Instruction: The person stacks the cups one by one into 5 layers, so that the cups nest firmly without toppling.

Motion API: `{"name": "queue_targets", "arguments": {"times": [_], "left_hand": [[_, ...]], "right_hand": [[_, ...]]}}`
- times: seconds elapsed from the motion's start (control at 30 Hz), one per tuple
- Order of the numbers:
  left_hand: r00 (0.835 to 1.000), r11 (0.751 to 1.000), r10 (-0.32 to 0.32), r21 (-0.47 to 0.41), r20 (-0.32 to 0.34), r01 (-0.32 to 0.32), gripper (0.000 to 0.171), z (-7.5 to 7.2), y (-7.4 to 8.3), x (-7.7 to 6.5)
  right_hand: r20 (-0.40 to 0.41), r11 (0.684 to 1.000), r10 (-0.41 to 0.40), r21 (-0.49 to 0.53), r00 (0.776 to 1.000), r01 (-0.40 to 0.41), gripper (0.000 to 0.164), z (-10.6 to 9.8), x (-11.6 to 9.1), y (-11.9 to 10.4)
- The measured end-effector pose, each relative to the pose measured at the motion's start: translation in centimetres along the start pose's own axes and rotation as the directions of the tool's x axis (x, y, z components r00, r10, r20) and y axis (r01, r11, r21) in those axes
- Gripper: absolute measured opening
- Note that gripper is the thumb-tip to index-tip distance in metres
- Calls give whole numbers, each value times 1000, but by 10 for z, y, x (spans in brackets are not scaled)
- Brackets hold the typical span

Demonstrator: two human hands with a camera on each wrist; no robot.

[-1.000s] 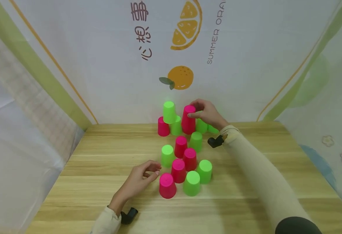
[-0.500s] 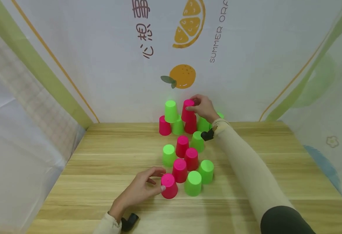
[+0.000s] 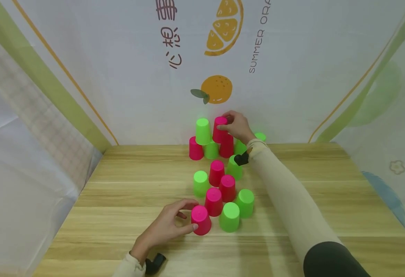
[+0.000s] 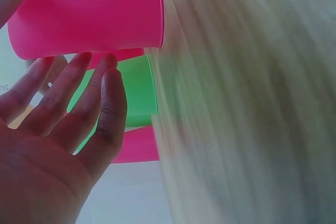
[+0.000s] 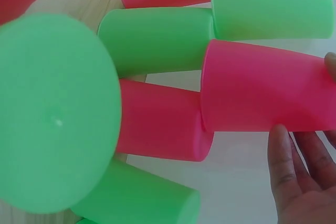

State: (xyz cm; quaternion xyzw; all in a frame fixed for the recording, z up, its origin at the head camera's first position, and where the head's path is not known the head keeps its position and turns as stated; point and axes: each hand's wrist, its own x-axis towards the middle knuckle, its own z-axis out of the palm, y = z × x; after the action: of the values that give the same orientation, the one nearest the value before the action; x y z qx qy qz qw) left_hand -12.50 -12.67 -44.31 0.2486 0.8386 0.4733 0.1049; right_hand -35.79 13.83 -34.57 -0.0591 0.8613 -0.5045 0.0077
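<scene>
At right hand point(image 3: 237, 125): upper cup point(image 3: 218, 135) is being pinched, best kept level.
Left hand point(image 3: 170, 222): half-curled, near cup point(image 3: 201, 217) being held.

Your head view looks forward and down from above the near side of the worktop point(image 3: 119, 181), far enough back to take in your left hand point(image 3: 169, 220), your right hand point(image 3: 237, 125) and the far cloth wall point(image 3: 119, 77). Your left wrist view, turned sideways, looks closely past the palm at the near pink cup point(image 3: 201, 220). Your right wrist view, also sideways, closely faces the raised pink cup point(image 3: 219, 132). The head view shares both cups, smaller.
</scene>
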Motion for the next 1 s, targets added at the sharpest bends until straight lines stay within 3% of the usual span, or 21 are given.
{"name": "queue_targets", "arguments": {"times": [0.2, 0.47, 1.0], "left_hand": [[1000, 1000, 2, 3, 0, -2, 55, 1, 1, 0], [1000, 1000, 16, 16, -7, -16, 53, 2, 1, -1], [1000, 1000, 23, -5, -10, -23, 52, 8, -1, 1]], "right_hand": [[-7, 999, -2, -32, 1000, 2, 52, -2, -3, 0], [55, 994, -34, -100, 998, 40, 57, -12, -10, 13], [132, 973, -136, -167, 982, 158, 47, -40, -51, 36]]}}
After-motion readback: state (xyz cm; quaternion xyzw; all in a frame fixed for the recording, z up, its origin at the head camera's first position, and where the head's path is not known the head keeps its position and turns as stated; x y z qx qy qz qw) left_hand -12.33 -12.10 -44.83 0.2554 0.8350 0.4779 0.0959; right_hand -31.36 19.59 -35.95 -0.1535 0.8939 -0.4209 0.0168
